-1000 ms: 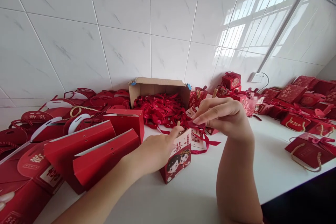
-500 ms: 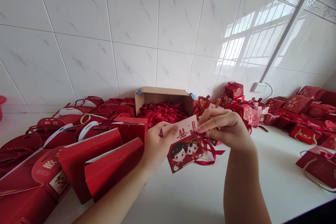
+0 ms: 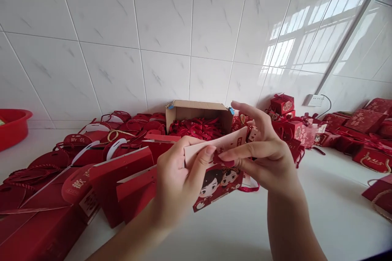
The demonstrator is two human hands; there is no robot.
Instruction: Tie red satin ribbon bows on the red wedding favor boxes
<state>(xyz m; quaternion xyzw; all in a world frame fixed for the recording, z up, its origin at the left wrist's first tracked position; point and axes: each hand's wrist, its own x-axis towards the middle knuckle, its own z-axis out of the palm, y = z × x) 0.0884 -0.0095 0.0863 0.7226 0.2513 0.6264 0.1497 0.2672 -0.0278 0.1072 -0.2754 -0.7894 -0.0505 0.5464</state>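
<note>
Between both hands is a cream-and-red printed card (image 3: 210, 191) with a cartoon couple on it; whether it is one face of a small gift box I cannot tell. My left hand (image 3: 179, 175) grips its left side, thumb on the front and fingers behind. At the card's upper middle, my right hand (image 3: 268, 155) pinches a dark red ribbon (image 3: 227, 162) between thumb and index finger, its other fingers raised. A ribbon tail hangs behind the card's lower right corner. Folded red gift boxes (image 3: 136, 193) stand just left of my left hand.
A cardboard box (image 3: 199, 105) full of red ribbons stands against the tiled wall. Red gift bags (image 3: 45, 212) crowd the left, beside a red basin (image 3: 14, 128). Finished-looking red boxes (image 3: 282, 104) are piled at back right. A wall socket (image 3: 314, 100) has a cable.
The card has tilted and my left hand shows larger. My right hand's upper fingers have lifted and spread while its pinch stays on the ribbon. The view has swung left, bringing in the basin.
</note>
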